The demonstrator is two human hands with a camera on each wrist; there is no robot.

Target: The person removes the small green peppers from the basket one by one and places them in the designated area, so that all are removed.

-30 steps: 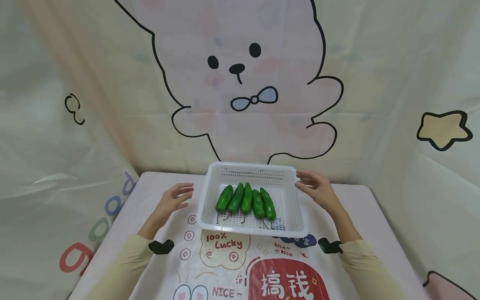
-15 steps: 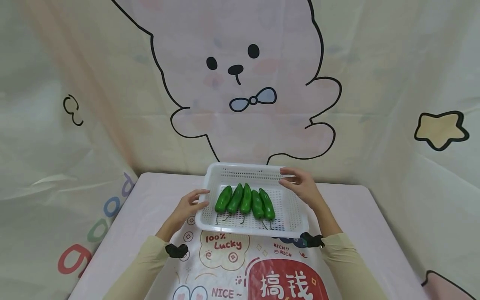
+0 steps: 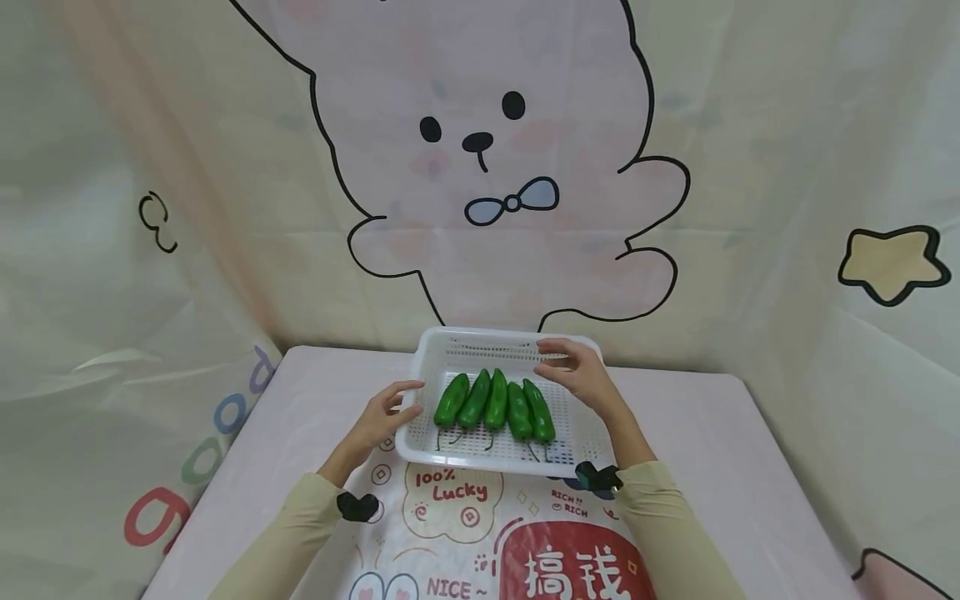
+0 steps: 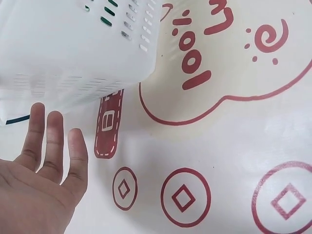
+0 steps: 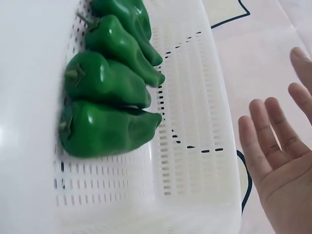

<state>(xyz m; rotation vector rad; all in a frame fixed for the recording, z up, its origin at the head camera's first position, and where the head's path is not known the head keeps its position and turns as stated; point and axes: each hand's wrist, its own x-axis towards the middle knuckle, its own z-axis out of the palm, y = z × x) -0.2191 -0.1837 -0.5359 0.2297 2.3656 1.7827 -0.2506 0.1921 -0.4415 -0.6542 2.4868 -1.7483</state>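
A white plastic basket [image 3: 480,462] with slotted walls stands on the table. Several green peppers [image 3: 496,402] lie side by side in it, thin stems toward the near side. At the basket's left rim is my left hand [image 3: 375,421]. In the left wrist view three fingers of this left hand [image 4: 48,180] extend beside the basket's outer wall [image 4: 92,58]; contact there cannot be made out. My right hand [image 3: 581,382] hovers over the basket's right part. The right wrist view puts that right hand [image 5: 282,165] beyond the rim, fingers spread and holding nothing.
A white sheet with red printed writing [image 3: 577,558] covers the table [image 3: 705,433]. Behind the basket rises a cloth backdrop [image 3: 465,275] with a cartoon animal. Similar cloth hangs at the left [image 3: 82,317] and right. Each sleeve end carries a dark band.
My left hand has moved right, up to the basket's left rim. My right hand has moved left, from beside the right rim to over the basket. The basket and peppers stay put.
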